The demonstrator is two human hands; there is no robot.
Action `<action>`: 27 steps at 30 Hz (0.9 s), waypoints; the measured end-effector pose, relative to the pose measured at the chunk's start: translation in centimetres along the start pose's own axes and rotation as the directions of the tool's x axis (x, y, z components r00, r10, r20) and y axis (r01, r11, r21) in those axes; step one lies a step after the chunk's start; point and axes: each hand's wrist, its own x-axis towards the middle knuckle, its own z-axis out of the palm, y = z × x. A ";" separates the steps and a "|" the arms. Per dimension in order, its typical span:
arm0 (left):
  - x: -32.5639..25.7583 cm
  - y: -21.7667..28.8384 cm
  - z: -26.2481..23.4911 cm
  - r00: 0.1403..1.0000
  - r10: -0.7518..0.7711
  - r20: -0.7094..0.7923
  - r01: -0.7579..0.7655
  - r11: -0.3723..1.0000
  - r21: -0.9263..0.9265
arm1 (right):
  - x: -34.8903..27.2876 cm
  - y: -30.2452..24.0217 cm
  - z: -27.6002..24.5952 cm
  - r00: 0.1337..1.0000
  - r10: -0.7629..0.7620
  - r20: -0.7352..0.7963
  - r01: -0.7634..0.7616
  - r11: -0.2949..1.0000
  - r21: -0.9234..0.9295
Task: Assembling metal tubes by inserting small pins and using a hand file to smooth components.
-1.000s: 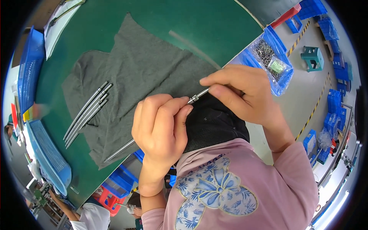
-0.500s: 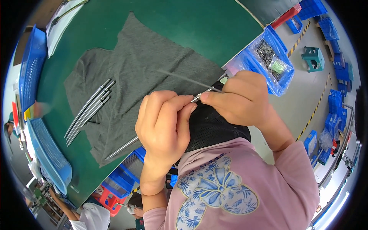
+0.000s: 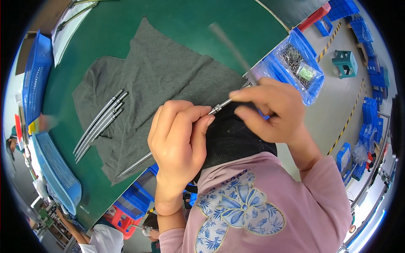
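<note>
Two bare hands meet over a slim metal rod (image 3: 136,164) slanting across the near edge of a green table (image 3: 181,25). The left hand (image 3: 175,139) closes around it, thumb and forefinger pinching just beside a collar near its upper end; the lower end lies over a dark grey cloth (image 3: 168,63). The thumb and forefinger of the right hand (image 3: 276,107) stand parted by the rod's tip; whether they touch it cannot be told. A thin grey strip (image 3: 230,46), blurred, juts up from behind that hand, its grip hidden. More rods (image 3: 96,124) lie side by side, partly on the cloth, at left. Two blue baskets (image 3: 38,76) line the table's left side, while a plastic-lined blue bin (image 3: 313,86) of small metal parts (image 3: 291,58) sits at right. At lower left, a co-worker's arm (image 3: 71,227) shows near a red stool (image 3: 121,220).
</note>
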 end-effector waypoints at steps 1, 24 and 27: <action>0.0 0.0 0.0 1.000 0.002 0.001 -0.002 1.000 0.000 | 0.2 0.1 0.1 0.997 -0.061 0.049 0.060 0.998 0.023; 1.2 -1.2 0.3 0.993 -0.039 0.111 0.040 0.999 -0.008 | -3.1 -0.7 2.3 0.979 0.195 0.066 -0.205 0.935 0.289; 1.0 -1.3 0.4 0.995 -0.029 0.099 0.030 1.000 -0.002 | -2.6 -1.4 2.4 0.949 0.296 0.109 -0.315 0.887 0.337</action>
